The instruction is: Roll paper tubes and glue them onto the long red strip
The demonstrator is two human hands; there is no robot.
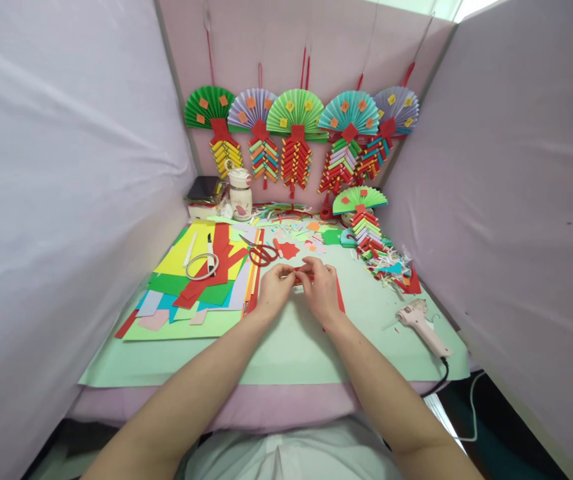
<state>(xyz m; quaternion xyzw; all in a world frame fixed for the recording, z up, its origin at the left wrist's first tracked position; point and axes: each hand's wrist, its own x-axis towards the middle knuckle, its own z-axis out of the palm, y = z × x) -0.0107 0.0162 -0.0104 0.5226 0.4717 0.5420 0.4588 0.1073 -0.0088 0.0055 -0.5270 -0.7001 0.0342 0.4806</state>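
My left hand and my right hand meet over the middle of the table, fingers pinched on a small piece of red paper. Most of that paper is hidden by the fingers, so its exact shape cannot be made out. Under my right wrist a red paper strip lies on the pale green mat. Just beyond my left hand are red-handled scissors, partly open. Narrow orange and red strips lie left of my left hand, and a red paper scrap is ahead of it.
Coloured paper sheets with a craft knife and a tape ring cover the left. A hot glue gun lies at the right, its cord over the edge. A lidded jar stands behind. Paper fan ornaments hang along the back.
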